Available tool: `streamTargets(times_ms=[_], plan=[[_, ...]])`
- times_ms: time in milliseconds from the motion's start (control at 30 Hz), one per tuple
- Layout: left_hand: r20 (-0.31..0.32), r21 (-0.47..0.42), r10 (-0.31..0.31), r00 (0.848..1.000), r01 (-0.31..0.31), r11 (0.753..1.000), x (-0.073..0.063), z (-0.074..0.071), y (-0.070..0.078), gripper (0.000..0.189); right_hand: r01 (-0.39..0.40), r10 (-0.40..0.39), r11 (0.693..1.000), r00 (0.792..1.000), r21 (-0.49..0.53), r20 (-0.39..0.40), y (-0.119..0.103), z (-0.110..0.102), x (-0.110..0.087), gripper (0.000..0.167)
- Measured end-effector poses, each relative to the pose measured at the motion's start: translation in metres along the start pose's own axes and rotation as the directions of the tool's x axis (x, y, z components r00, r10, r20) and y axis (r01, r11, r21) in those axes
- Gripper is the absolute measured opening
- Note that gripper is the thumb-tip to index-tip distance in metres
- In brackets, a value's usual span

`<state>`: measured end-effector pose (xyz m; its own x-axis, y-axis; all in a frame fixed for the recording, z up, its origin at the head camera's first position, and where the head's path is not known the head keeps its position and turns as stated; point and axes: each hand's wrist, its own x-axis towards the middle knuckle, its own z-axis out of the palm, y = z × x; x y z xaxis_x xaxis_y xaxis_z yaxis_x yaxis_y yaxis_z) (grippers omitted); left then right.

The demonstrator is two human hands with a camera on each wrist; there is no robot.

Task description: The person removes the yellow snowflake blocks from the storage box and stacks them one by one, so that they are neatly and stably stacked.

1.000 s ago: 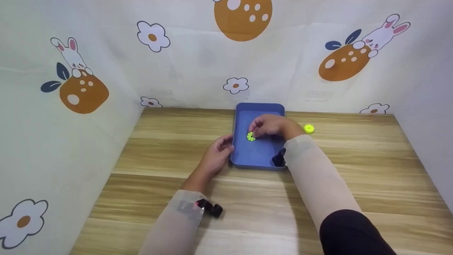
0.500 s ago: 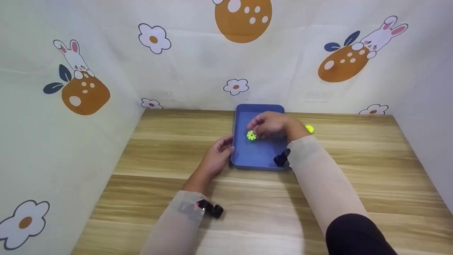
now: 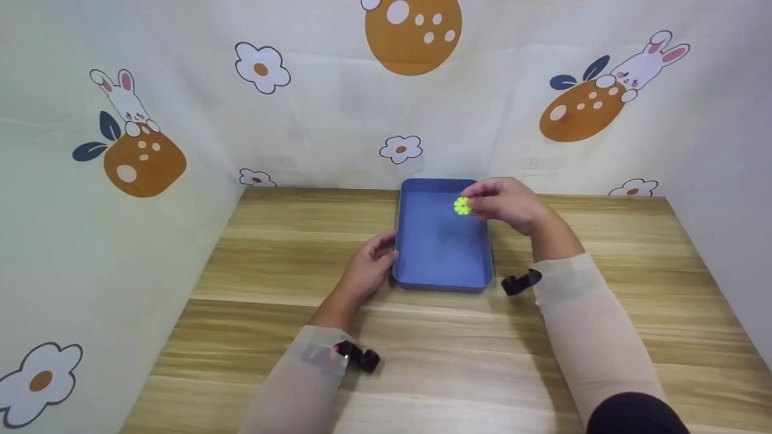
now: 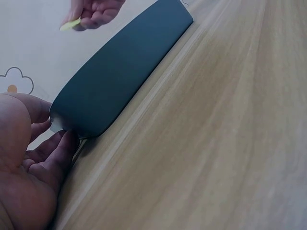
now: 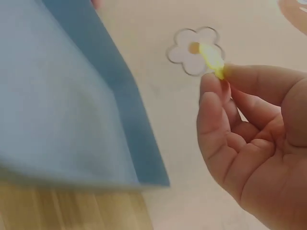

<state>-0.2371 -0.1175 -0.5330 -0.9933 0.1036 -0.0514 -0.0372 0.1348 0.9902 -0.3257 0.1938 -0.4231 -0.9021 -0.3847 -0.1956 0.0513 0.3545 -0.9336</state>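
My right hand (image 3: pixel 505 202) pinches a small notched yellow building disc (image 3: pixel 462 206) between thumb and fingertips, over the back right of the blue tray (image 3: pixel 442 286). The right wrist view shows the disc (image 5: pixel 211 60) edge-on at the fingertips, to the right of the tray wall (image 5: pixel 122 98). My left hand (image 3: pixel 367 265) rests its fingertips and thumb against the outside of the tray's left wall. In the left wrist view those fingers (image 4: pixel 55 155) lie right at the corner of the dark tray wall (image 4: pixel 122 67).
The tray stands on a wood-grain table (image 3: pixel 289 241), near its back edge. A printed cloth (image 3: pixel 338 108) with flowers and rabbits hangs behind. Small black cameras (image 3: pixel 359 354) stick out from both sleeves.
My right hand lifts the yellow disc from the tray's middle and carries it right and back. A second yellow piece right of the tray is now hidden by that hand. The left hand stays put.
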Motion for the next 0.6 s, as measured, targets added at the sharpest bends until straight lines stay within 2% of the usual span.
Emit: streamTargets(times_ms=[133, 300, 367, 500, 600], plan=[[-0.002, -0.012, 0.002, 1.000, -0.002, 1.000, -0.001, 0.001, 0.000, 0.049, 0.026, -0.017, 0.995, 0.995, 0.098, -0.096, 0.006, -0.013, -0.015, 0.032], [-0.007, -0.007, -0.004, 1.000, 0.003, 1.000, -0.001, 0.000, 0.000, 0.048, 0.074, -0.037, 0.983, 0.977, 0.171, -0.208, 0.017, -0.026, -0.030, 0.029], [-0.008, -0.004, -0.012, 1.000, 0.012, 1.000, -0.002, 0.000, 0.001, 0.048, 0.088, -0.030, 0.969, 0.970, 0.232, -0.240, 0.021, -0.029, -0.035, 0.028], [-0.004, 0.002, -0.012, 1.000, 0.012, 1.000, -0.002, 0.000, 0.001, 0.048, 0.109, 0.002, 0.923, 0.958, 0.370, -0.287, 0.030, -0.033, -0.039, 0.029], [-0.003, 0.004, -0.013, 1.000, 0.013, 1.000, -0.001, 0.000, 0.000, 0.048, 0.111, 0.022, 0.910, 0.950, 0.400, -0.313, 0.036, -0.034, -0.039, 0.033]])
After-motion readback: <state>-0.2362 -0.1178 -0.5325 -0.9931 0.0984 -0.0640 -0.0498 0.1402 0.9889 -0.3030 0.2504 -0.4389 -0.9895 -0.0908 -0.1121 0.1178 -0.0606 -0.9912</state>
